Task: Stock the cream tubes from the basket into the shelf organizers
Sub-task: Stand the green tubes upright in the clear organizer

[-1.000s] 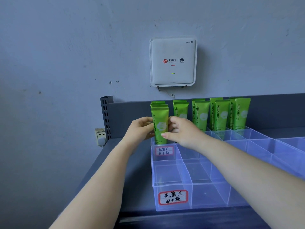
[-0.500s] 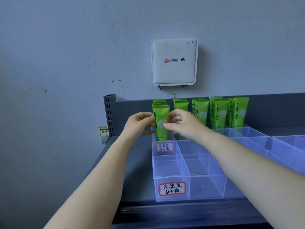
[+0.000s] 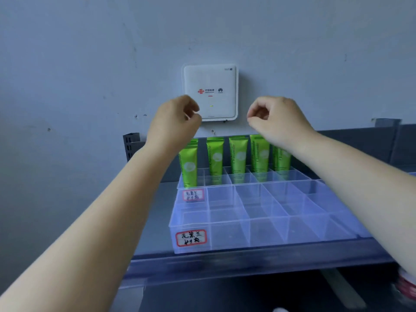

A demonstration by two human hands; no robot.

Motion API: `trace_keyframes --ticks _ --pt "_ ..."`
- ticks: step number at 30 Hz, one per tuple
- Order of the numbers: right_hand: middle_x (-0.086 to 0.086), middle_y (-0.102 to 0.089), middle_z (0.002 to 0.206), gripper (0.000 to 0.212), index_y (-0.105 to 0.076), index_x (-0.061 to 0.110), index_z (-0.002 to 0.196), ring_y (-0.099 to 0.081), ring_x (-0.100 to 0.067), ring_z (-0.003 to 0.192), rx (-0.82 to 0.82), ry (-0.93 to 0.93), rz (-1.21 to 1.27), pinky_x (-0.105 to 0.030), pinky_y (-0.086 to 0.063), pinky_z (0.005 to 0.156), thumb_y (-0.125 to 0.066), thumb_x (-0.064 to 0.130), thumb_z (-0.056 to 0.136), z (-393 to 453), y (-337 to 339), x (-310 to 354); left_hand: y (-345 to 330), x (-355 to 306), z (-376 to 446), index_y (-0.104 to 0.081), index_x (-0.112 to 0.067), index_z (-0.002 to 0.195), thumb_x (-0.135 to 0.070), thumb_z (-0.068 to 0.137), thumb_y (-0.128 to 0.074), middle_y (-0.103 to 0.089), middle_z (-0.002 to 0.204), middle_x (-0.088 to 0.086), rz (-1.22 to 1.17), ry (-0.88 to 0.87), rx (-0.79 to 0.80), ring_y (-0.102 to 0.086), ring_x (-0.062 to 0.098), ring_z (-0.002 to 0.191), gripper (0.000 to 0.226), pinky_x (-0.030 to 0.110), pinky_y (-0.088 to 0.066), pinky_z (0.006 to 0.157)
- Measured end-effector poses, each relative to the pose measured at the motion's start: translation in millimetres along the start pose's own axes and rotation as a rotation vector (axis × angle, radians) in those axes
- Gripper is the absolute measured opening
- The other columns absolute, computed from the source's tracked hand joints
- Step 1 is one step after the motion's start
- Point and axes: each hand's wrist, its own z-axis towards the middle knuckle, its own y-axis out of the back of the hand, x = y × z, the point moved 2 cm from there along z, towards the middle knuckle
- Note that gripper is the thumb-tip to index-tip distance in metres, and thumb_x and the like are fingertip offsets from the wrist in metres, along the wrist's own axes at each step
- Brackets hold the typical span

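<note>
Bare fingers of left hand (image 3: 174,122) curled loosely, holding nothing; right hand (image 3: 275,120) likewise, thumb and forefinger tips near each other, nothing between them. Both hands raised above green cream tubes (image 3: 238,154), in front of white wall-mounted router (image 3: 216,82). Tubes stand upright in rear compartments of clear shelf organizers (image 3: 258,212); leftmost tube (image 3: 188,167) foremost. Front compartments hold no tubes. Red-bordered handwritten labels (image 3: 191,238) on organizer fronts. Organizers rest on grey shelf (image 3: 153,233).
</note>
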Motion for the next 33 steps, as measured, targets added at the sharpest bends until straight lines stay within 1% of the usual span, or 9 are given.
trace_keyframes --ticks 3,7,11,16,20,25,28,30,33 --pt "0.007 -0.053 0.068 0.009 -0.059 0.021 0.079 -0.055 -0.022 0.077 -0.015 0.083 -0.215 -0.033 -0.049 0.071 -0.054 0.014 0.081 -19 40 -14 -24 -48 -9 -0.061 -0.015 0.1 -0.015 0.083 -0.05 -0.056 0.085 -0.004 0.086 -0.145 0.054 -0.054 0.022 0.086 0.02 0.032 -0.045 0.074" --pt "0.003 -0.055 0.086 0.011 -0.059 0.016 0.089 -0.054 -0.025 0.089 0.013 0.099 -0.547 -0.029 -0.036 0.066 -0.048 0.018 0.085 -52 94 -51 -77 -109 -28 -0.058 -0.015 0.107 -0.02 0.086 -0.048 -0.059 0.102 0.002 0.202 -0.32 0.159 -0.052 0.023 0.098 0.024 0.031 -0.04 0.072" --pt "-0.003 -0.058 0.096 0.015 -0.056 0.011 0.094 -0.052 -0.028 0.093 0.108 0.045 -0.862 -0.029 -0.029 0.064 -0.044 0.017 0.087 -92 149 -97 -139 -171 -58 -0.058 -0.013 0.105 -0.017 0.085 -0.046 -0.059 0.102 0.005 0.275 -0.458 0.279 -0.053 0.028 0.098 0.023 0.028 -0.03 0.065" --pt "-0.008 -0.056 0.1 0.017 -0.052 0.009 0.098 -0.052 -0.029 0.095 0.298 -0.019 -1.119 -0.033 -0.027 0.063 -0.042 0.019 0.09 -164 210 -146 -210 -255 -109 -0.058 -0.011 0.107 -0.014 0.086 -0.044 -0.059 0.105 0.006 0.269 -0.627 0.38 -0.054 0.027 0.098 0.025 0.028 -0.026 0.067" --pt "-0.008 -0.055 0.104 0.022 -0.052 0.009 0.105 -0.051 -0.029 0.097 0.412 -0.134 -1.212 -0.033 -0.027 0.065 -0.04 0.024 0.092 -224 252 -182 -254 -314 -155 -0.055 -0.011 0.112 -0.015 0.089 -0.043 -0.059 0.111 0.006 0.266 -0.751 0.469 -0.052 0.027 0.102 0.027 0.029 -0.027 0.069" --pt "-0.008 -0.056 0.11 0.024 -0.051 0.01 0.109 -0.052 -0.029 0.102 0.494 -0.32 -1.224 -0.035 -0.032 0.071 -0.041 0.022 0.091 -316 302 -229 -313 -377 -230 -0.053 -0.01 0.105 -0.017 0.09 -0.041 -0.058 0.108 0.006 0.236 -0.911 0.616 -0.052 0.027 0.102 0.021 0.028 -0.025 0.07" --pt "-0.009 -0.055 0.113 0.024 -0.051 0.009 0.112 -0.051 -0.029 0.105 0.52 -0.453 -1.204 -0.033 -0.03 0.071 -0.04 0.02 0.093 -363 323 -252 -349 -403 -270 -0.053 -0.011 0.102 -0.015 0.088 -0.041 -0.059 0.107 0.006 0.184 -0.964 0.705 -0.052 0.027 0.1 0.019 0.029 -0.03 0.072" --pt "-0.009 -0.056 0.113 0.024 -0.051 0.009 0.112 -0.052 -0.028 0.104 0.536 -0.529 -1.199 -0.034 -0.037 0.075 -0.041 0.021 0.093 -390 334 -265 -368 -419 -293 -0.053 -0.01 0.103 -0.015 0.088 -0.042 -0.059 0.107 0.008 0.153 -1.007 0.752 -0.052 0.029 0.1 0.019 0.032 -0.034 0.073" --pt "-0.011 -0.056 0.114 0.027 -0.053 0.007 0.112 -0.051 -0.03 0.106 0.551 -0.623 -1.19 -0.035 -0.034 0.072 -0.044 0.022 0.092 -425 346 -284 -394 -442 -322 -0.053 -0.008 0.108 -0.02 0.09 -0.043 -0.058 0.11 0.008 0.107 -1.097 0.776 -0.05 0.029 0.106 0.023 0.031 -0.03 0.073"
